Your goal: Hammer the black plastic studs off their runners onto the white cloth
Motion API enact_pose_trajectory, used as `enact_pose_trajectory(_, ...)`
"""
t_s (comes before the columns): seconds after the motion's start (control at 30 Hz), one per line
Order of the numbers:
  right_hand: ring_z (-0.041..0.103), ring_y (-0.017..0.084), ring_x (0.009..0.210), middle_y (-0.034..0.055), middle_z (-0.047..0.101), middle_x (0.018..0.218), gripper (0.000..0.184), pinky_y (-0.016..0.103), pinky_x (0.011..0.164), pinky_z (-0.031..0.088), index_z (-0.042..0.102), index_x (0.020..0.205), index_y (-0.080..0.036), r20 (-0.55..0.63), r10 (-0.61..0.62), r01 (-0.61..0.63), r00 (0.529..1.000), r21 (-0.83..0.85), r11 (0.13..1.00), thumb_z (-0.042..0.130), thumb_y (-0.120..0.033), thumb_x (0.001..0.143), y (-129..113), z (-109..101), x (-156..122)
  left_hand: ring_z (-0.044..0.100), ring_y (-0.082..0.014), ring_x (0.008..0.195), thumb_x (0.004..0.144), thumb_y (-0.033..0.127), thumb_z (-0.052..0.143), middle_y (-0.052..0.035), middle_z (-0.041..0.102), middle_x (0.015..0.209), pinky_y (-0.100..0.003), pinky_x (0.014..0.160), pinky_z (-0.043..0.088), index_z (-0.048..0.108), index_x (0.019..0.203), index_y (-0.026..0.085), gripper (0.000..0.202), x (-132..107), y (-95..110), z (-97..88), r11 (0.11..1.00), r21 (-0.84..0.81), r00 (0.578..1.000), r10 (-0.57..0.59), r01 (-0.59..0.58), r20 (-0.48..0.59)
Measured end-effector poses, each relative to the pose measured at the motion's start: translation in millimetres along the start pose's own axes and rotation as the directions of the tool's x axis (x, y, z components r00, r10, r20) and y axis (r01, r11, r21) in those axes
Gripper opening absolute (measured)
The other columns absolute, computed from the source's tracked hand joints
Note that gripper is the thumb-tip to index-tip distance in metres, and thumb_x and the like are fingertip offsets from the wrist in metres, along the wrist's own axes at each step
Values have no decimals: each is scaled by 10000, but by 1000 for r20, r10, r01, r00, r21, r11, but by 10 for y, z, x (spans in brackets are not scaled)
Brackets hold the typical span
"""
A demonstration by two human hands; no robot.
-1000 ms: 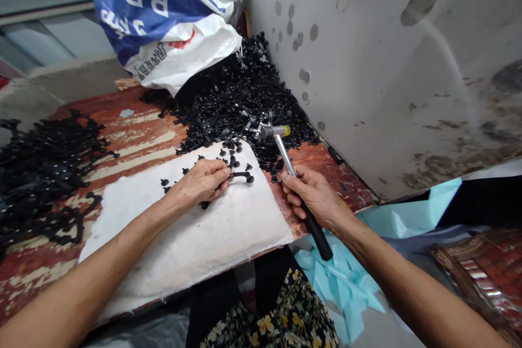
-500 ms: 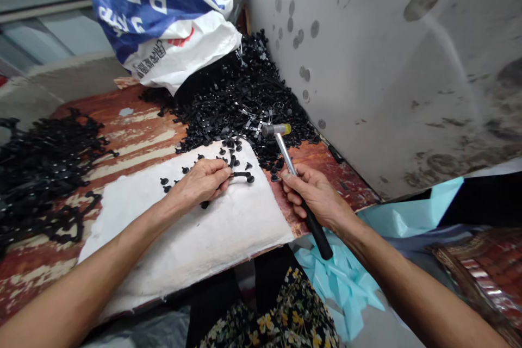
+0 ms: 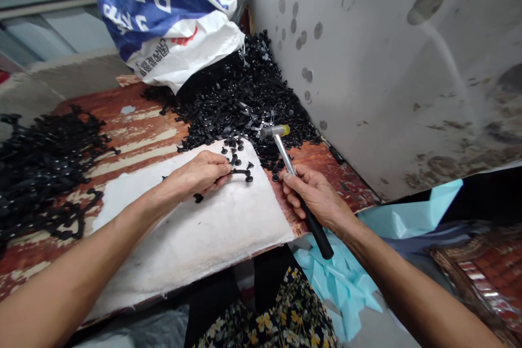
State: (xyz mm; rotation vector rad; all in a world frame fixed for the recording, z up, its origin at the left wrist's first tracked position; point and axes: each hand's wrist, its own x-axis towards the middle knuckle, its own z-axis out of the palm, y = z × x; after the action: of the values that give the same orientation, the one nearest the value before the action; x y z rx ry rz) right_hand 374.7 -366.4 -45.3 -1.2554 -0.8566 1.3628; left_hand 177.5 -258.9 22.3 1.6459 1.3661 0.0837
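My left hand rests on a white pad, fingers pinched on a small curved black plastic part that lies on the pad. My right hand is wrapped round the handle of a small hammer. Its metal shaft slants up to a head with a yellow tip, held above the pad's far right corner. Several loose black studs lie on the pad by my left fingers.
A big heap of black plastic parts fills the far corner against a grey wall. A blue and white sack leans behind it. More black parts pile at the left on the worn red table. Light blue sheets lie below right.
My left hand has shifted slightly farther up the pad with the curved part. The hammer stays raised in about the same place.
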Motion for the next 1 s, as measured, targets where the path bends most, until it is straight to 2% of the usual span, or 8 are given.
enact_pose_trajectory(0.23,368,43,287,-104,517,514,285,158,284,287,488,810,-216,29,-16,19,999,-86,996,619,-468,779,-2,14,-2,272,-53,352,816,123,513,48,368,395,-190,372,190,456,474,161,349,-55,46,40,990,130,993,71,-58,-95)
enact_pose_trajectory(0.43,392,73,318,-99,496,547,177,194,313,338,515,896,-221,52,-65,76,997,-233,969,522,-395,862,11,9,-2,267,-57,320,841,126,484,41,365,365,-197,359,175,466,477,166,367,-34,43,42,998,57,999,20,-18,-38)
enact_pose_trajectory(0.57,676,165,710,37,697,829,323,303,676,577,606,1188,-171,121,-354,357,928,-565,744,415,-280,952,-134,40,-68,283,-57,303,841,126,496,39,368,357,-192,345,169,466,481,166,364,-14,12,36,1000,22,999,18,-17,-35)
enact_pose_trajectory(0.63,674,213,1073,110,704,1184,443,373,939,547,535,1377,-161,196,-501,501,843,-626,597,383,-230,966,-211,62,-100,288,-57,298,839,124,503,38,377,358,-191,340,162,469,487,165,356,-8,-8,43,999,9,999,32,-31,-44)
enact_pose_trajectory(0.7,603,235,1233,124,623,1368,506,402,1041,491,466,1471,-170,257,-576,574,776,-667,475,370,-209,976,-246,70,-102,293,-58,291,843,123,504,37,385,356,-191,334,158,478,495,163,351,-11,-17,58,999,-4,998,40,-41,-49)
enact_pose_trajectory(0.87,696,278,921,139,732,1022,528,434,839,573,515,1464,-180,298,-420,428,857,-865,261,403,-185,947,-248,36,-58,274,-54,268,842,89,487,45,345,322,-187,320,146,454,470,166,381,-46,22,92,999,-44,998,11,-14,-62)
enact_pose_trajectory(0.93,685,264,882,135,726,977,537,413,817,576,505,1470,-163,298,-503,459,811,-857,233,383,-166,947,-292,44,-89,273,-52,266,843,90,486,45,347,326,-185,317,145,458,469,164,382,-50,38,86,998,-62,999,3,-6,-50)
enact_pose_trajectory(1.0,669,240,888,122,719,1009,551,380,827,574,462,1499,-182,286,-642,531,711,-817,225,357,-157,959,-335,69,-135,271,-50,268,842,98,490,43,357,338,-184,316,149,466,470,162,377,-45,42,73,996,-88,1000,-8,6,-26)
